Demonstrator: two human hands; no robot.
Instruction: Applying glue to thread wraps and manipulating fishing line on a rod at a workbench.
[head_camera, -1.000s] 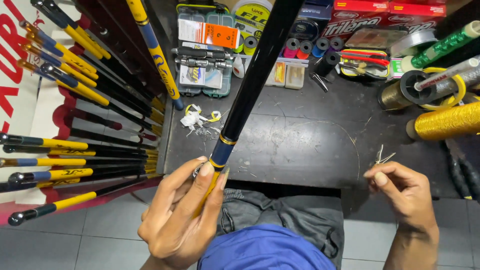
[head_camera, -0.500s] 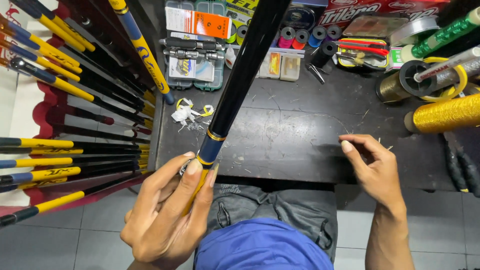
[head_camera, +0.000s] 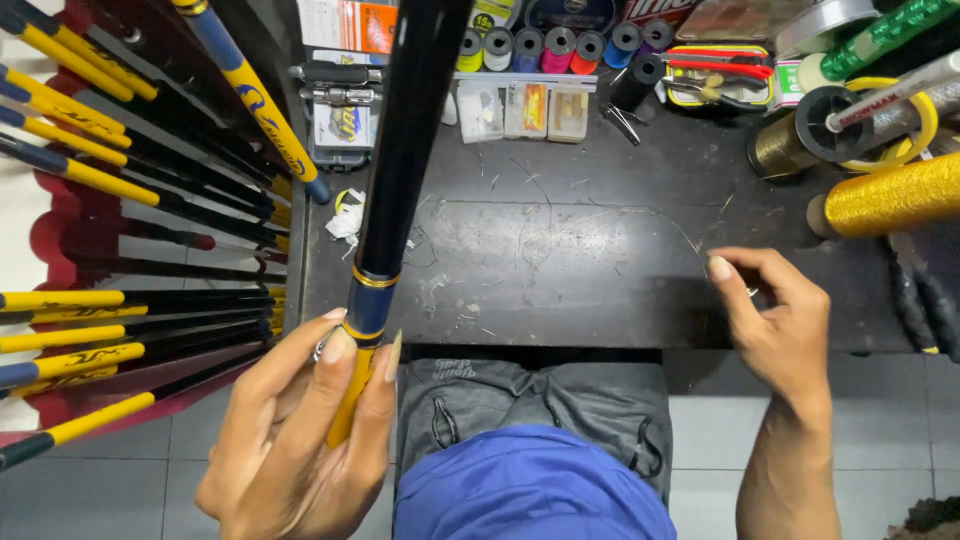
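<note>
Gripping a black fishing rod blank (head_camera: 405, 150) at its yellow butt end, the left hand (head_camera: 300, 440) holds it upright over the lap while the right hand (head_camera: 775, 325) pinches a fine thread (head_camera: 560, 212) trailing across the scuffed tabletop (head_camera: 560, 270). Gold bands already ring the blank; the thread looks not yet wound on. Beyond, thread spools (head_camera: 560, 45) and finished rods (head_camera: 130, 210) wait.

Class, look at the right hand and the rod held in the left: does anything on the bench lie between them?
Nothing solid: only bare bench separates the right hand from the rod; a thin thread arcs across it.
</note>
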